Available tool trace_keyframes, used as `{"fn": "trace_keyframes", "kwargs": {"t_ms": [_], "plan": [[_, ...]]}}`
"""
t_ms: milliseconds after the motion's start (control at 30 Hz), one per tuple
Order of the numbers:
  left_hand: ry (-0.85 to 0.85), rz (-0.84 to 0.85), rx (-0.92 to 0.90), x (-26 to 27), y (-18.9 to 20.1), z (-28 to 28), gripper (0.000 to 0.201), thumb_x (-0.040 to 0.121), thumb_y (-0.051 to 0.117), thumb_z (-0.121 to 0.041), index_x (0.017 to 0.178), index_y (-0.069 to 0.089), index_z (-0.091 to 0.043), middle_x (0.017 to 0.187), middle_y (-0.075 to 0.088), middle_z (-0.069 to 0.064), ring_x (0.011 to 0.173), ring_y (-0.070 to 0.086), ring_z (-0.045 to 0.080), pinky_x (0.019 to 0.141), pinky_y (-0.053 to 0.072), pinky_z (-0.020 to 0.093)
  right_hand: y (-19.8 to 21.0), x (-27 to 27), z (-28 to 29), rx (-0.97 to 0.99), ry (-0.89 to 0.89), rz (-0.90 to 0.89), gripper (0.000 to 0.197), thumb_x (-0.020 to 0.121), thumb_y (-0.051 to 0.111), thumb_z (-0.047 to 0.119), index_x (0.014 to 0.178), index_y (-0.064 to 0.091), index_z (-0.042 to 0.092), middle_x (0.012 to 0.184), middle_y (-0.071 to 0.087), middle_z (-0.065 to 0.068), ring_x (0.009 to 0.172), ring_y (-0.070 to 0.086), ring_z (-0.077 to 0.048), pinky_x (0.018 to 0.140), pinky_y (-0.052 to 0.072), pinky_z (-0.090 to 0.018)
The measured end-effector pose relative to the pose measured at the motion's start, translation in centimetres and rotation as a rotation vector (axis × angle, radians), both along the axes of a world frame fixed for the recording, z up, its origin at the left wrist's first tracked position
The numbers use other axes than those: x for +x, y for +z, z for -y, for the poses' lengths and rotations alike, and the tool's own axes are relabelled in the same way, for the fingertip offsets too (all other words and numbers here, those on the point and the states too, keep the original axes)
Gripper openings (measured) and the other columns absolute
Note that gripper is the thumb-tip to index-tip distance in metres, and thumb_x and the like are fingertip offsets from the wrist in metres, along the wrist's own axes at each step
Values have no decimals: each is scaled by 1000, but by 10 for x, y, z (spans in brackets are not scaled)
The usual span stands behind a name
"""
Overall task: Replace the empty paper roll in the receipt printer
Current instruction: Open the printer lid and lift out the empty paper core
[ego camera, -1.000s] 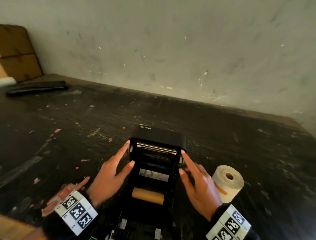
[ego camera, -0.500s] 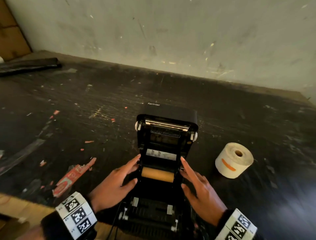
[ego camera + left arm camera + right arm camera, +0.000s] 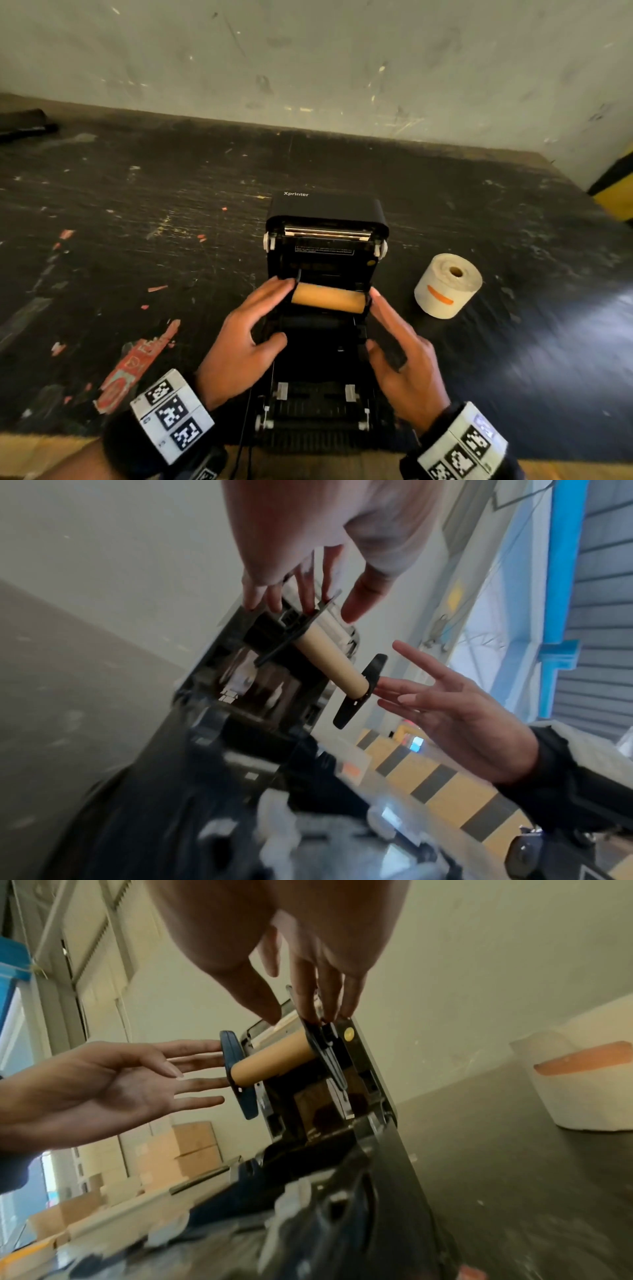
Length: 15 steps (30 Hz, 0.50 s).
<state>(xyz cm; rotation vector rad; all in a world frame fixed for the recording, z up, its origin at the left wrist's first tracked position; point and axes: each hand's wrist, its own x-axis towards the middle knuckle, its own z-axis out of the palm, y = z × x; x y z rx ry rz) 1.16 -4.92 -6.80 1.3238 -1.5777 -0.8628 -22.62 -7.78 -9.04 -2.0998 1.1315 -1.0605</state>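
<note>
In the open printer [image 3: 325,274], flat left hand [image 3: 239,346] and right hand [image 3: 407,356] squeeze the probably light empty tube [image 3: 327,299] by its ends.

My head view is dim, the dark table [image 3: 171,212] soaking up light; a pale sheen glares at its right edge, where the picture smears and bends. The wall [image 3: 342,61] is evenly lit. My wrist views are brighter: daylight floods through the window [image 3: 486,631], near parts blur heavily, and my left hand [image 3: 308,534] looks washed out
</note>
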Motion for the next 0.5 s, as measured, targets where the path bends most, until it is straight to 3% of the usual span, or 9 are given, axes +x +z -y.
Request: {"fn": "trace_keyframes", "kwargs": {"t_ms": [167,333,400,500], "plan": [[-52,-67,-98,-15,14,12,65,75,59,-11,133,43,-36,131,45,-23,131,39,1,107,31,16,14,-4,-2,-176,-108,94,56,80,63,1,131,49,17,131,55,4,127,48,-12,106,40,-27],[-46,-75,-56,-48,10,26,58,83,66,-13,129,44,-41,132,51,-20,123,48,-2,98,41,12,9,-31,3,-237,-259,49,52,79,69,1,125,57,23,124,61,-2,120,55,-12,103,43,-26],[-45,-71,-32,-62,6,32,56,83,65,-15,130,45,-38,131,55,-14,119,52,-1,99,43,16,4,-47,4,-226,-282,-12,54,79,70,4,126,55,26,124,60,-1,120,54,-11,103,43,-27],[-48,-45,-9,-87,2,39,51,83,65,-17,124,49,-42,122,59,-17,111,55,-5,100,45,24,-5,-74,8,-167,-276,-103,60,78,71,8,130,49,30,127,54,-2,121,50,-11,102,43,-27]]}}
